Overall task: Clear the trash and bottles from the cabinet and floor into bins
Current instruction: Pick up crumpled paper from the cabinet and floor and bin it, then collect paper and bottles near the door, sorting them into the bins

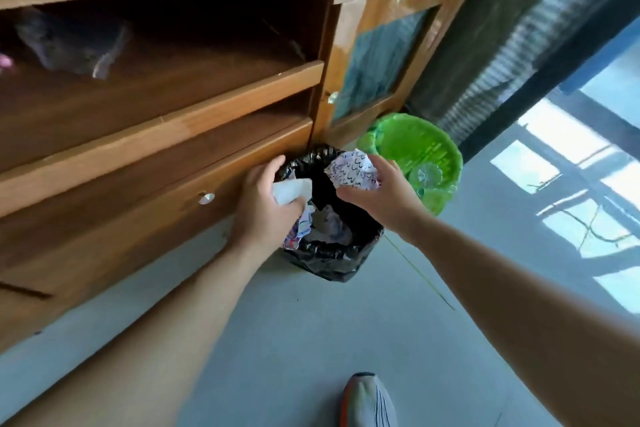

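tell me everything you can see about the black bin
The black bin stands upright on the grey floor against the wooden cabinet, beside the green bin. A crinkled glossy black plastic bag lines it, folded over the rim. Crumpled paper and wrappers lie inside. Both hands hover over its mouth holding paper; whether the left hand touches the rim is unclear.

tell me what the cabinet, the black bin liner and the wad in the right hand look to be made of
Cabinet: wood or wood veneer, glossy varnish, going by grain and bright reflections.
Black bin liner: thin plastic film, shiny and wrinkled.
Wad in the right hand: likely paper, white with printed squiggles, holding sharp creases.
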